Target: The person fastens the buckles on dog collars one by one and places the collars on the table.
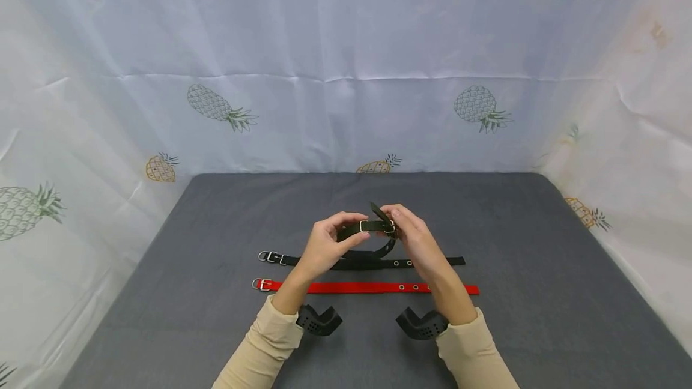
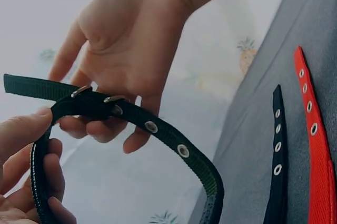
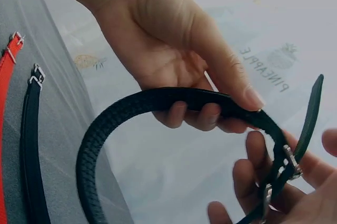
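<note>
Both hands hold a dark green collar bent into a loop above the table. My left hand grips its band, with the thumb on one face and the fingers curled behind, as the right wrist view shows. At the metal buckle is my right hand, its fingers curled behind the strap. The pointed strap tail passes through the buckle and sticks out. Metal eyelets line the band in the left wrist view.
Below the hands, a black collar and a red collar lie stretched out side by side, buckles left and eyelets right. They rest on a grey cloth-covered table. White pineapple-print curtains hang behind and at the sides.
</note>
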A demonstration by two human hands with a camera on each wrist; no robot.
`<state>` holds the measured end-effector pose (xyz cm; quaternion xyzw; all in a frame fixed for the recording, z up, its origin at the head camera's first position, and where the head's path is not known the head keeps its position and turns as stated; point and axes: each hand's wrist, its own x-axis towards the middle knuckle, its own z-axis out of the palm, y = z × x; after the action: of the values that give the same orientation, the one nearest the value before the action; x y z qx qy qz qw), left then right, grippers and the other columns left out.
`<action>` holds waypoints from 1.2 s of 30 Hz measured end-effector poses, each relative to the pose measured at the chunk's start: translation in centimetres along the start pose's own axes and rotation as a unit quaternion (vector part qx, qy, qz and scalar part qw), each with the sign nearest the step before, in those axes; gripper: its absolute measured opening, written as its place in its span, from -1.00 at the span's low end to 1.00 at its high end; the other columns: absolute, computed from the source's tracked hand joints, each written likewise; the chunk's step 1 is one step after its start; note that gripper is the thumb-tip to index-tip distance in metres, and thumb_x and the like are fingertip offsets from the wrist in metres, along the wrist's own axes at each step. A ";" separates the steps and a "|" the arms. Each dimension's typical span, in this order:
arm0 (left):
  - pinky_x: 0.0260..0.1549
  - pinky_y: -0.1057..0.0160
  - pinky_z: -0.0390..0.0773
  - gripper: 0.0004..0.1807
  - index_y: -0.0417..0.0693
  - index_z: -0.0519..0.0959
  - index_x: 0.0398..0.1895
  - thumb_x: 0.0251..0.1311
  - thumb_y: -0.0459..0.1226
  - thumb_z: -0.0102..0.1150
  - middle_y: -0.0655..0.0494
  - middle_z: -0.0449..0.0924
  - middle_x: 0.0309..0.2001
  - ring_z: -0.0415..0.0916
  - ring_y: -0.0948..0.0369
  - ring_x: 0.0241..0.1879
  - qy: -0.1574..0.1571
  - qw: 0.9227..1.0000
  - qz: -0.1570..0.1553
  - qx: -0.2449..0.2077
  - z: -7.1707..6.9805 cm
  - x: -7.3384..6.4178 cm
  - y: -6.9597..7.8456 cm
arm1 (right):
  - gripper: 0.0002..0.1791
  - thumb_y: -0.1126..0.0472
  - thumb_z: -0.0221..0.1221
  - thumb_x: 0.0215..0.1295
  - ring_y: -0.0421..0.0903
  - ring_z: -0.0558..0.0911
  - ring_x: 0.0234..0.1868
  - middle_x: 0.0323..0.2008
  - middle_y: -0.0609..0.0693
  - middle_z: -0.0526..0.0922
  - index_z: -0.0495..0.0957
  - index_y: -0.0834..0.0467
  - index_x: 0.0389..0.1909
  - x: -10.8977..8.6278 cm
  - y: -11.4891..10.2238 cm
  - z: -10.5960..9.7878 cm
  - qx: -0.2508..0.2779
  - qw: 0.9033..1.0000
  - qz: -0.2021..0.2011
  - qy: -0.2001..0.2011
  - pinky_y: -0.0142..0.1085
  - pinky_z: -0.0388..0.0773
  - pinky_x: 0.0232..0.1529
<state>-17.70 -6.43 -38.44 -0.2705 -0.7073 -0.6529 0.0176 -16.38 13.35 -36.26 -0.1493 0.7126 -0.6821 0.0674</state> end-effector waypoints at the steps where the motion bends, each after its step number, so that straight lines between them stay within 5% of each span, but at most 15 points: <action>1: -0.13 0.43 0.60 -0.67 -0.30 0.58 0.00 0.16 -0.37 0.29 -0.30 0.61 -0.05 0.57 0.45 -0.19 -0.002 1.000 0.001 0.004 0.0 0.0 0.0 | -0.45 -0.07 -0.24 0.55 -0.18 0.54 -0.03 -0.04 -0.11 0.49 0.36 0.34 0.12 0.0 -0.1 0.0 -0.004 1.000 0.004 -0.007 -0.21 0.35 0.18; 11: -0.13 0.46 0.61 -0.64 -0.31 0.56 0.05 0.19 -0.36 0.26 -0.28 0.61 -0.01 0.57 0.52 -0.19 -0.016 1.000 -0.005 0.014 0.0 -0.2 0.0 | -0.63 -0.08 -0.21 0.54 -0.19 0.53 -0.08 -0.19 -0.09 0.41 0.37 0.10 -0.28 -0.2 -0.7 0.0 0.011 0.999 0.018 -0.028 -0.22 0.37 0.15; 21: -0.14 0.45 0.60 -0.66 -0.27 0.57 0.03 0.19 -0.35 0.26 -0.26 0.60 -0.02 0.56 0.49 -0.18 -0.023 1.000 0.001 0.010 0.1 -0.2 0.1 | -0.69 -0.06 -0.16 0.53 -0.17 0.53 -0.11 -0.20 -0.15 0.51 0.38 0.04 -0.31 -0.4 -0.4 0.1 0.036 0.999 0.003 -0.026 -0.17 0.33 0.15; 36: -0.15 0.48 0.59 -0.67 -0.37 0.58 -0.05 0.16 -0.33 0.29 -0.29 0.54 -0.12 0.53 0.43 -0.19 0.004 0.998 0.062 -0.022 0.4 -0.1 0.0 | -0.74 0.17 -0.05 0.50 -0.23 0.51 -0.24 -0.34 -0.22 0.51 0.45 -0.03 -0.45 -0.3 0.2 0.0 0.054 0.996 -0.075 -0.014 -0.40 0.43 -0.11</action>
<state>-17.46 -6.06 -38.55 -0.3117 -0.6744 -0.6671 0.0551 -16.08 13.43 -36.49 -0.2076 0.6609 -0.7204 0.0338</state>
